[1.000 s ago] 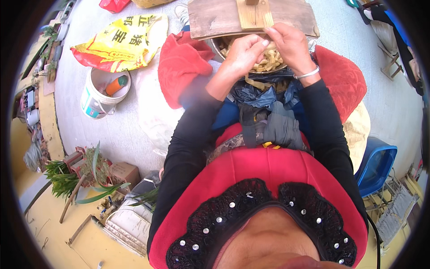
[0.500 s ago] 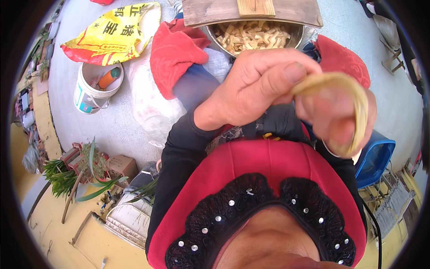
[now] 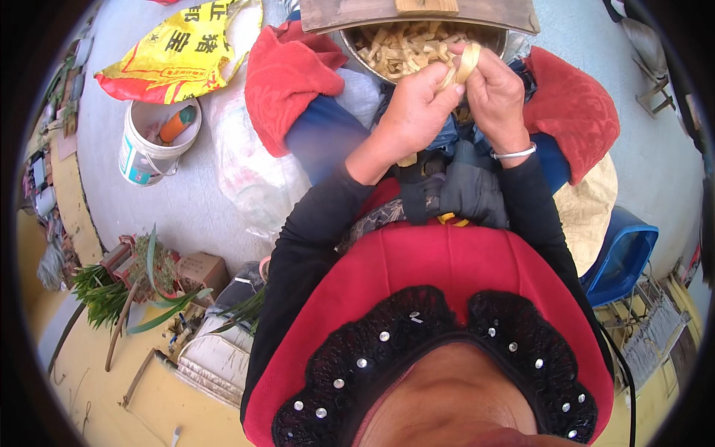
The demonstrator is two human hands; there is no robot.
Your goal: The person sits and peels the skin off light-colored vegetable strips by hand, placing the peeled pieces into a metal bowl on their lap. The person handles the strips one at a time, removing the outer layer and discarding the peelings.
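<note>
Both my hands are raised together at the near rim of a metal basin (image 3: 497, 46). My left hand (image 3: 415, 112) pinches one part of a pale yellow flat strip (image 3: 468, 62), thumb on top. Beside it, my right hand (image 3: 497, 98), with a silver bangle at the wrist, has its fingers closed on the strip's upper loop. What the strip is made of I cannot tell. Many short pale yellow pieces (image 3: 398, 51) of similar look fill the basin. A wooden board (image 3: 357, 13) lies across its far side.
Red cloths (image 3: 287, 86) cover my knees. To the left are a white bucket (image 3: 153, 160) holding an orange-and-green object, a yellow sack (image 3: 179, 56) and a whitish plastic bag (image 3: 249, 167). Potted plants (image 3: 112, 298) stand at lower left, a blue plastic container (image 3: 622, 257) at right.
My hands have moved away from me, down toward the basin, and come together. The strip, a wide curved loop before, is now a small loop between my fingers.
</note>
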